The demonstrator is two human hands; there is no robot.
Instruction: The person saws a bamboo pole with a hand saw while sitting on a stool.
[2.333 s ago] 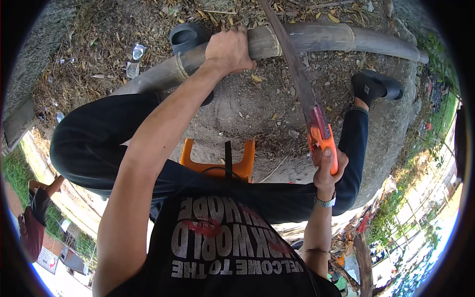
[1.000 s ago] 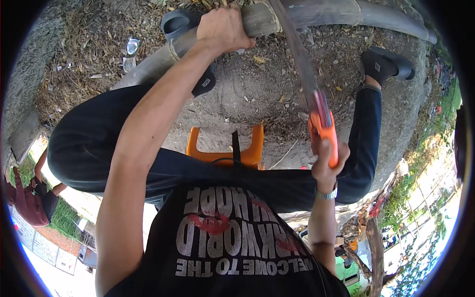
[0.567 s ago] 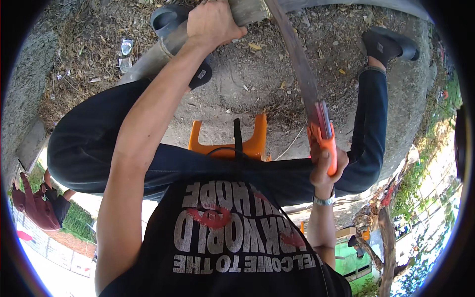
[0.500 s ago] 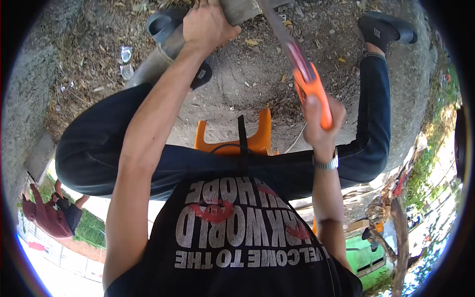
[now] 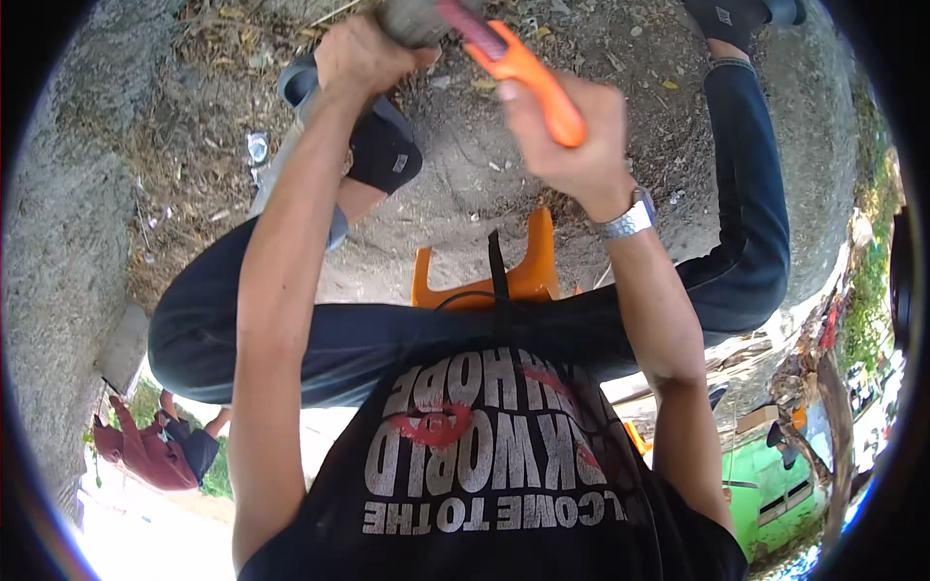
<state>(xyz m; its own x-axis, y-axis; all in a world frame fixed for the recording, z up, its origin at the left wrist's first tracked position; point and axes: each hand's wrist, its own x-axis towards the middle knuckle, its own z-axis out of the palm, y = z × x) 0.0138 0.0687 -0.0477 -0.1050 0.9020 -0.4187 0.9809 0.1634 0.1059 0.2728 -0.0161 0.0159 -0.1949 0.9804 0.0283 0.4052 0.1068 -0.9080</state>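
At the top edge, my left hand (image 5: 363, 58) is closed on the near end of a grey-brown piece of wood (image 5: 415, 21), its thumb pressed along the side. My right hand (image 5: 576, 136), slightly smeared by motion, grips the orange handle of a handsaw (image 5: 531, 79). A reddish stretch of blade runs from the handle up to the wood, and its far part lies out of view. The saw slants up and to the left, its handle just right of the wood.
I sit with knees spread over an orange plastic stool (image 5: 531, 276). Bare soil with dry leaves and crumpled litter (image 5: 257, 147) lies below. A big grey rock-like surface (image 5: 63, 194) rises at left. Another person (image 5: 150, 450) in a dark red top is at lower left.
My right hand has pushed the saw up and to the left, bringing its handle close to the wood. My left hand keeps its hold. The whole view has shifted a little.
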